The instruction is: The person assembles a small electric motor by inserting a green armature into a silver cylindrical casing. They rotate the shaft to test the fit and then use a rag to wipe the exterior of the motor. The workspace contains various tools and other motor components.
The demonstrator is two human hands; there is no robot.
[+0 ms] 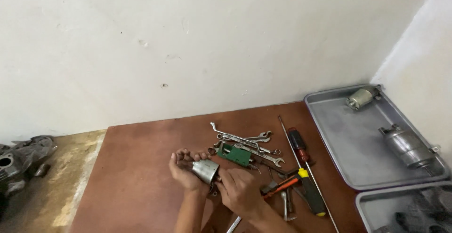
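Steel motor housing [206, 171] | axis tilted, wide end up-right | cupped by left hand [187, 169] | right hand [240, 190] grips its lower end

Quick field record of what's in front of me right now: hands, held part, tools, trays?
Left hand: cradles a metal cylinder housing from below
Right hand: on the housing's lower end, grip closed
Surface: brown board
Tools: wrenches, red-handled screwdriver, yellow-black screwdriver, green part
Trays: grey tray with two metal motor bodies
Far left: dark engine parts
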